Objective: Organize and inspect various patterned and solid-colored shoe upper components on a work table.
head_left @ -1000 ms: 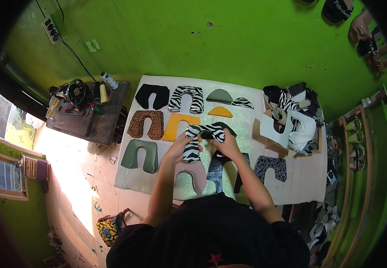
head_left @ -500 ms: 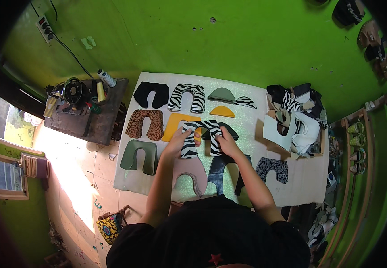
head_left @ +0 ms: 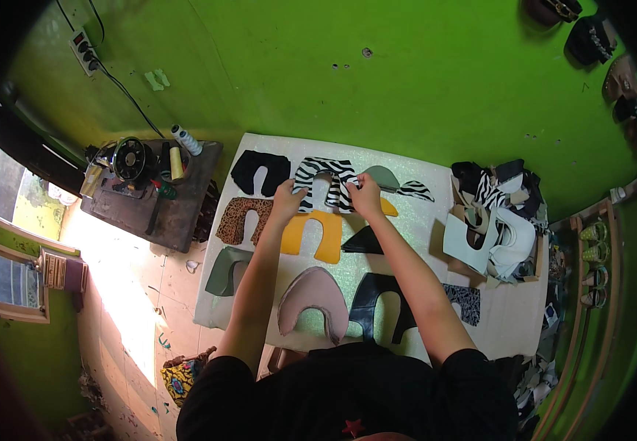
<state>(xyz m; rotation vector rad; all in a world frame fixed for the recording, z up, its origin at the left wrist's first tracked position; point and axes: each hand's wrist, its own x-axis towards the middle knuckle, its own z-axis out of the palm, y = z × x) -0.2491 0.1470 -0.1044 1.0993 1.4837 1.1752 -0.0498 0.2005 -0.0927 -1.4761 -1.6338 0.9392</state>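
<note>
"What's left of the fingers, from where you stand?"

"Farthest out, a black sewing machine with a round handwheel (head_left: 129, 158). Nearer, just up-left of the fingers, a black arch-shaped piece (head_left: 243, 176); below that, a brown leopard-print arch (head_left: 230, 220)."

"And the left hand (head_left: 288, 200) itself?"

"Its fingers are narrowed on the left leg of a black-and-white zebra-striped arch of soft-looking sheet material (head_left: 324, 167). That arch spans the space between both hands, over the pale-covered table (head_left: 506, 316)."

"How does it look?"

"Bold, wavy stripes, a rounded crown on the side away from the person, two legs pointing back. More striped material shows at the inner edge of the right leg; I can't tell whether it's a separate layer. Just below the fingers lies a plain yellow arch (head_left: 331, 239)."

"The right hand (head_left: 365, 195)?"

"Thumb and fingers drawn close on the other leg. Just past them sits a grey-green half-moon piece (head_left: 383, 176), partly hidden, then a small zebra-striped half-moon (head_left: 418, 191). Well to the right of the fingers there's a jumbled heap of black, white and striped scraps (head_left: 528, 195)."
</note>
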